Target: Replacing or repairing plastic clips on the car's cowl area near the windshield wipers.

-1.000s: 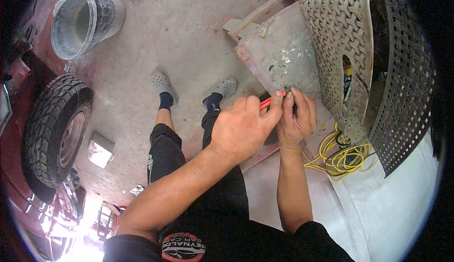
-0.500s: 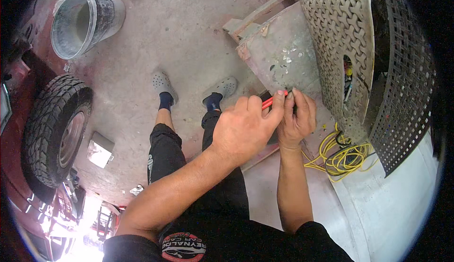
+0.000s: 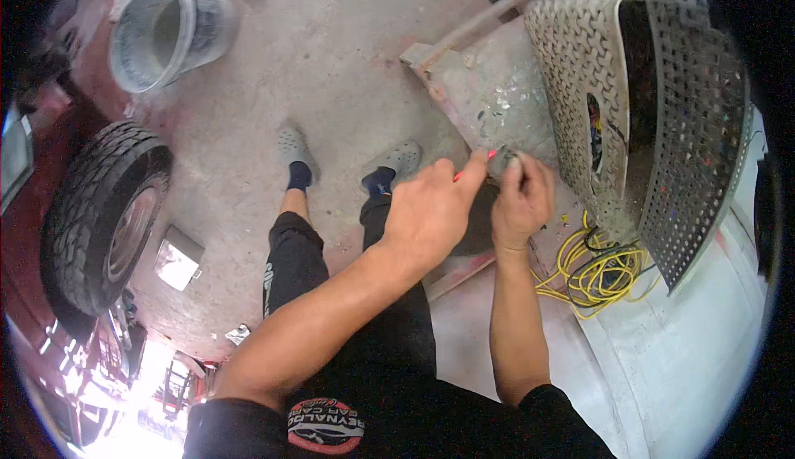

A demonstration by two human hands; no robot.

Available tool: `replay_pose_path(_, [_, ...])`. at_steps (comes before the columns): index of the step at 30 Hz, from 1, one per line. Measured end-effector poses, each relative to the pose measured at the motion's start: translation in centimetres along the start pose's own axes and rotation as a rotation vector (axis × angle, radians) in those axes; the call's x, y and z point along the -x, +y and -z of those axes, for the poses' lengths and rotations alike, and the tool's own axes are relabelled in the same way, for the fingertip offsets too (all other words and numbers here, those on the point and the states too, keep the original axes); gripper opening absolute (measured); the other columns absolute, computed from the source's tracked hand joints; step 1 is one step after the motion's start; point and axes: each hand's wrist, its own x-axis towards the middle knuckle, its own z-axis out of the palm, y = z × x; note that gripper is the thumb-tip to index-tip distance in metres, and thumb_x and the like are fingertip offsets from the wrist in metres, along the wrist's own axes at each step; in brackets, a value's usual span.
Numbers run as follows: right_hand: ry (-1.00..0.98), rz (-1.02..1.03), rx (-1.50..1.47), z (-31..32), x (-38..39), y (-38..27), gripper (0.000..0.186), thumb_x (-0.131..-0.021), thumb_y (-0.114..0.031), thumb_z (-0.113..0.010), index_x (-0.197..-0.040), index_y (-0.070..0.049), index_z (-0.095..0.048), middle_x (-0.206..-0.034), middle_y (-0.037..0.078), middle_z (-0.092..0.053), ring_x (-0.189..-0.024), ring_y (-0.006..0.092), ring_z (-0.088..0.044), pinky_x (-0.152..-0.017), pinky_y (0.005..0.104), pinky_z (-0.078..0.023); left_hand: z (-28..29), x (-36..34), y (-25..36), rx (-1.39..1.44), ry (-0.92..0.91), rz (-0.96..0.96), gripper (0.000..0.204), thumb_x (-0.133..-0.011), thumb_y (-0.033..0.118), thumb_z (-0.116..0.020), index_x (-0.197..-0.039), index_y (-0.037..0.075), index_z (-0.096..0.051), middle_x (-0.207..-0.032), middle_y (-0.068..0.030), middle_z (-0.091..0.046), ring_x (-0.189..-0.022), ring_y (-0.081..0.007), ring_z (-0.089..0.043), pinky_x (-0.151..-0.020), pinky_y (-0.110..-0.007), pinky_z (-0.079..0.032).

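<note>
My left hand (image 3: 429,209) is closed around a slim red pen-like stick (image 3: 492,154), and its fingers hide most of the length. The stick's upper end points toward my right hand (image 3: 523,206). That hand is pinched, thumb against fingers, beside the stick's tip. A small dark grey-green bit shows at its fingertips, too blurred to name. Both hands are held close together in front of my legs, above the floor.
At right stand a woven-pattern beige plastic basket (image 3: 575,78) and a dark perforated panel (image 3: 691,152). Below them lies a coiled yellow cord (image 3: 592,281). A bucket (image 3: 153,41), a vehicle tyre (image 3: 103,219) and a metal box (image 3: 178,260) are at left.
My left fingers cover more of the red stick than before. My right fingertips have drawn slightly away from my left thumb. The whole view has shifted a little.
</note>
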Motion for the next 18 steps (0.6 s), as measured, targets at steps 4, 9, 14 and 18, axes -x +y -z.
replay_pose_path(4, [0.119, -0.618, -0.320, 2.9, -0.5, -4.8, 0.013, -0.103, -0.011, -0.066, -0.108, -0.001, -0.072, -0.099, 0.007, -0.072, -0.088, 0.0172, -0.067, -0.082, 0.0413, -0.059, 2.8, 2.4, 0.6, 0.476, 0.268, 0.234, 0.022, -0.106, 0.017, -0.066, -0.126, 0.010, -0.063, -0.107, -0.0191, -0.078, -0.083, -0.0344, -0.074, -0.070, -0.045, -0.059])
replay_pose_path(9, [-0.035, -1.057, -1.109, 9.4, -1.0, -23.6, 0.006, -0.106, -0.007, -0.058, -0.108, -0.004, -0.063, -0.083, -0.002, -0.054, -0.071, 0.0075, -0.049, -0.062, 0.0230, -0.043, 10.9, 8.6, 3.5, 1.112, 0.366, 0.378, 0.019, -0.106, 0.017, -0.069, -0.115, 0.000, -0.066, -0.100, -0.0056, -0.076, -0.077, -0.0109, -0.063, -0.063, -0.030, -0.052])
replay_pose_path(14, [-0.339, -0.489, -1.122, 12.9, -0.1, -30.5, 0.011, -0.107, -0.012, -0.064, -0.104, -0.002, -0.069, -0.092, 0.001, -0.069, -0.075, 0.0078, -0.060, -0.068, 0.0231, -0.049, 20.0, 16.9, 6.3, 1.527, 0.368, 0.486, 0.014, -0.103, 0.013, -0.073, -0.109, 0.001, -0.071, -0.087, -0.0028, -0.068, -0.073, -0.0112, -0.061, -0.061, -0.030, -0.048])
replay_pose_path(18, [-0.459, -0.519, -1.272, 16.1, -1.0, -39.1, 0.008, -0.104, -0.010, -0.067, -0.105, -0.002, -0.069, -0.084, 0.002, -0.068, -0.066, 0.0102, -0.062, -0.060, 0.0266, -0.052, 25.9, 24.2, 1.4, 1.305, 0.406, 0.313, 0.029, -0.106, 0.024, -0.069, -0.125, 0.002, -0.073, -0.107, -0.0069, -0.076, -0.089, -0.0154, -0.068, -0.082, -0.033, -0.056])
